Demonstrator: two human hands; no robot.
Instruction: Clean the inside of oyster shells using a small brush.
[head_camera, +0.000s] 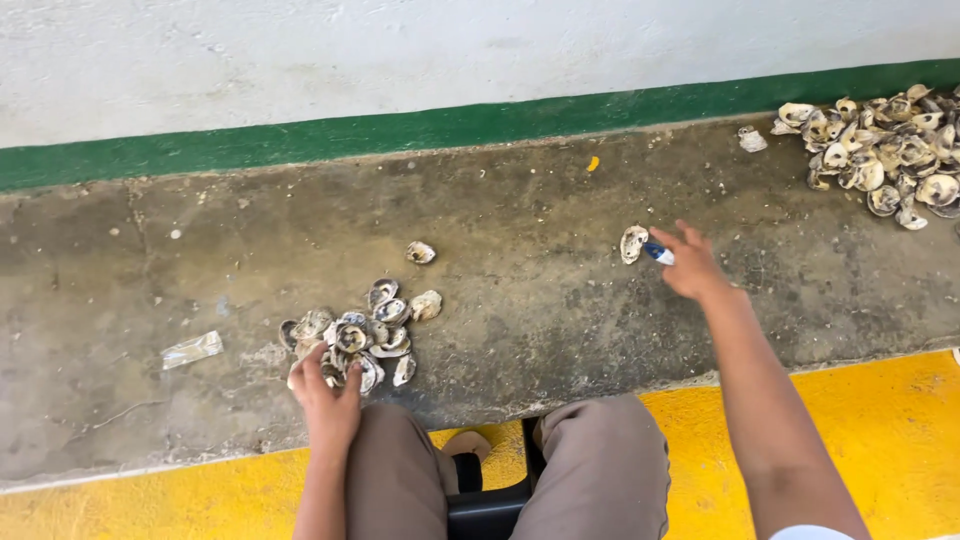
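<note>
My left hand (325, 395) reaches into a small heap of grey oyster shells (360, 335) on the concrete floor in front of my knees, fingers curled on a shell at the heap's near edge. My right hand (690, 262) is stretched out to the right and grips a small tool with a blue and white handle (659, 253). Just left of that hand a single shell (632, 243) lies on the floor or hangs just above it; I cannot tell which. One loose shell (420, 252) lies beyond the small heap.
A large pile of shells (890, 150) lies at the far right against the white wall with a green base stripe (400, 130). A clear plastic wrapper (192, 349) lies at the left. A yellow painted strip (880, 420) runs along the near floor edge.
</note>
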